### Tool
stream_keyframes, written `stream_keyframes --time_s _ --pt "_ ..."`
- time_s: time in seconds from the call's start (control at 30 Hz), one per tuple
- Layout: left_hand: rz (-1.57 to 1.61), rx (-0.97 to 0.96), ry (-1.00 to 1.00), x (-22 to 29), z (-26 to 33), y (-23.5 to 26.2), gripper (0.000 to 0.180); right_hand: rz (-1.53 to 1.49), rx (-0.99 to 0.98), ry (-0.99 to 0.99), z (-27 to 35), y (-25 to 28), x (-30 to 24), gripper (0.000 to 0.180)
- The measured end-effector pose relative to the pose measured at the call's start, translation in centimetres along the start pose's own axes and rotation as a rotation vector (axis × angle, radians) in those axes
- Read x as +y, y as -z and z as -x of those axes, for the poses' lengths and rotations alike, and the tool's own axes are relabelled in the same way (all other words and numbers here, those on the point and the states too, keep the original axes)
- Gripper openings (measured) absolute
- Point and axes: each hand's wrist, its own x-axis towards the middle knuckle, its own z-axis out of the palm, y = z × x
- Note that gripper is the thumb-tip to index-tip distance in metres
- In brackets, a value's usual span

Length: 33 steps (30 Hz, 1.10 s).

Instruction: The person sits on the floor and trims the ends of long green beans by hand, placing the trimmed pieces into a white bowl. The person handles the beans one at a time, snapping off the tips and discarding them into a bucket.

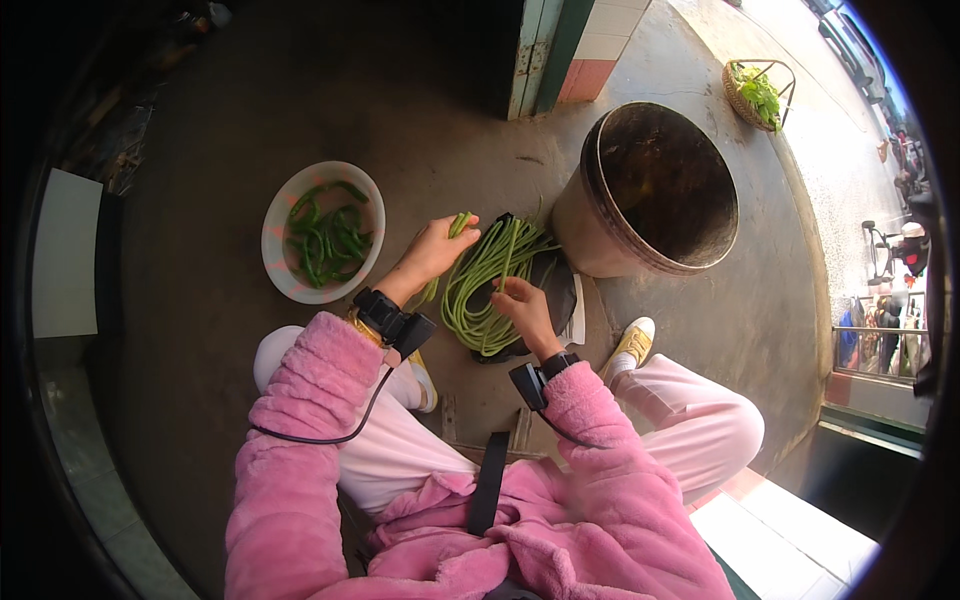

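Observation:
My left hand (437, 248) is closed around a few long green beans, held just left of a coiled pile of long beans (487, 290) lying on a dark bag on the floor. Fingers of my right hand (522, 305) pinch a strand at the pile's right side. A pale round bowl (322, 232) with cut green bean pieces stands to the left of my left hand. Both wrists carry black strapped devices, and I wear pink fleece sleeves.
A large metal bucket (650, 190) stands to the right of the pile. A woven basket of greens (757, 95) sits farther back right. My feet in yellow shoes (630, 345) rest near the pile. A tiled pillar (560, 50) rises behind; a street lies far right.

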Motion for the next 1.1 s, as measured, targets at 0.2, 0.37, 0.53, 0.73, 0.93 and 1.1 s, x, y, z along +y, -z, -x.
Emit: stream_keyframes --time_s 0.2,0.37,0.53,0.73,0.93,1.1 --pt "0.273 -0.240 -0.220 1.2 0.7 -2.5 0.028 0.056 -0.017 0.159 2.7 -1.1 -2.8 0.029" --pt "0.277 -0.347 -0.275 3.3 2.5 -2.4 0.024 0.167 -0.095 0.180 3.9 -0.3 -6.4 0.027" --pt "0.227 -0.367 -0.357 4.0 3.5 -2.3 0.021 0.006 -0.013 0.480 4.9 2.6 -13.3 0.029" --pt "0.195 -0.359 -0.378 4.7 4.2 -2.1 0.022 0.300 -0.068 0.665 5.0 2.5 -17.8 0.014" --pt "0.192 -0.307 -0.277 4.5 4.4 -2.0 0.023 0.477 -0.089 0.673 5.5 2.7 -18.7 0.012" --pt "0.256 -0.301 -0.282 4.2 4.3 -2.1 0.022 0.612 -0.105 0.789 5.6 3.2 -19.3 0.012"
